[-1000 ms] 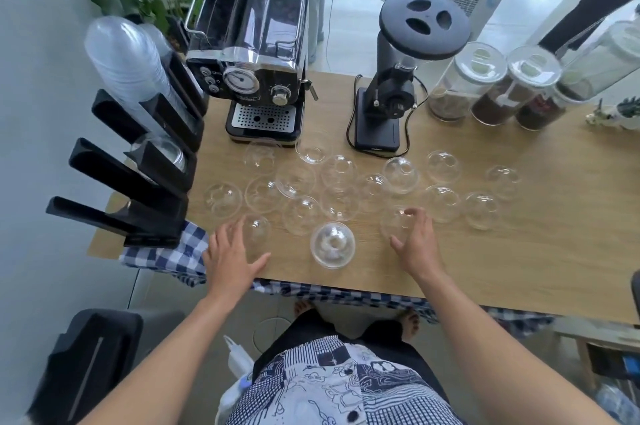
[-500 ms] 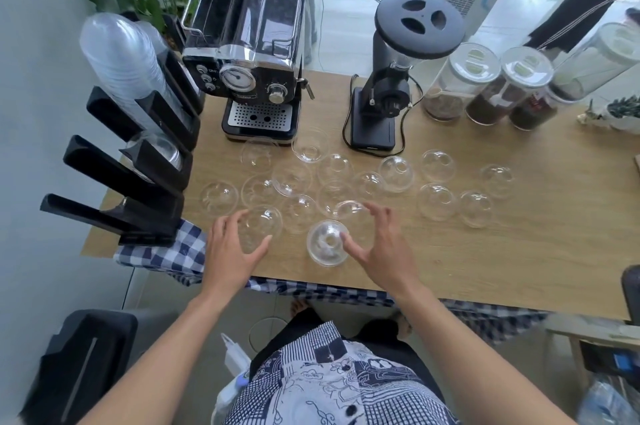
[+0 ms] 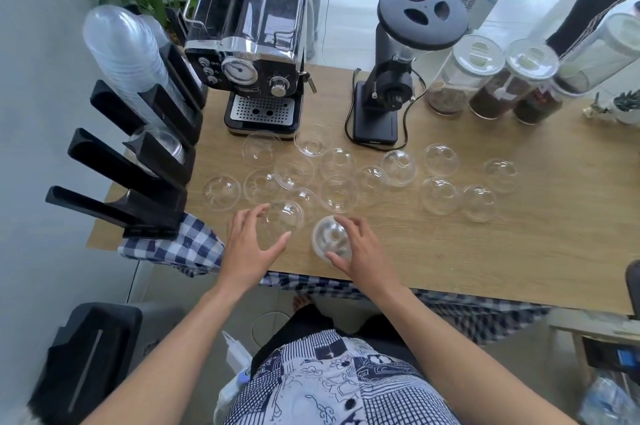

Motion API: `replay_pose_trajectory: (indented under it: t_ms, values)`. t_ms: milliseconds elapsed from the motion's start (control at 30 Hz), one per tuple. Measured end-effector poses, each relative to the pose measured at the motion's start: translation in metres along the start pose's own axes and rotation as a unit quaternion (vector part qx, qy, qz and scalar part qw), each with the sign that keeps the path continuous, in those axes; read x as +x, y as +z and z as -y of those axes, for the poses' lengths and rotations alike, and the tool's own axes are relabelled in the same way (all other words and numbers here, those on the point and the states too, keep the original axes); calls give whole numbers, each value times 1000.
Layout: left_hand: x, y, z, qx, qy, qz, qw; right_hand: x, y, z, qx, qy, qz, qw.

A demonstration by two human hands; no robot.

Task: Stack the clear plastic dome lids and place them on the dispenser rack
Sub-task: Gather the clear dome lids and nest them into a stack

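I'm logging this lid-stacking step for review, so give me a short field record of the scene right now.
surface: wooden table
left hand: open, cupped around a dome lid, contact unclear
right hand: fingers around the whitish lid stack at the table's near edge
loose lids: many, scattered singly across the table's middle
dispenser rack: black, at the table's left end, tall lid column in an upper slot
behind lids: espresso machine, grinder, jars

dome lids (image 3: 337, 194) crowd centre, table (image 3: 519, 251) right bare
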State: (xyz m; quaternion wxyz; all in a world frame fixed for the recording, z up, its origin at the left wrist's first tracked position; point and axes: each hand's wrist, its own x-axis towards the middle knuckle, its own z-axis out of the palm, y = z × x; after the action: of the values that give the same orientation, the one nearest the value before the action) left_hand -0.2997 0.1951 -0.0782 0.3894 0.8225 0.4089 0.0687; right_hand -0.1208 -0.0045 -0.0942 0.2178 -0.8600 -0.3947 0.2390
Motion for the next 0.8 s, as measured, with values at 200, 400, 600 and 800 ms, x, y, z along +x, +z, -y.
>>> replay_pose_trajectory:
  t_ms: [200, 400, 600, 800]
  values:
    - [-2, 11, -18, -18, 60, 40, 997, 2, -2, -1, -6, 3, -3, 1000]
    - [2, 29, -32, -16, 99, 78, 992, -2, -6, -4, 35, 25, 28, 999]
    - [3, 49, -38, 5, 117, 114, 986, -17, -17, -9, 104, 69, 64, 990]
    - [4, 64, -33, 23, 109, 139, 984, -25, -22, -14, 146, 79, 68, 984]
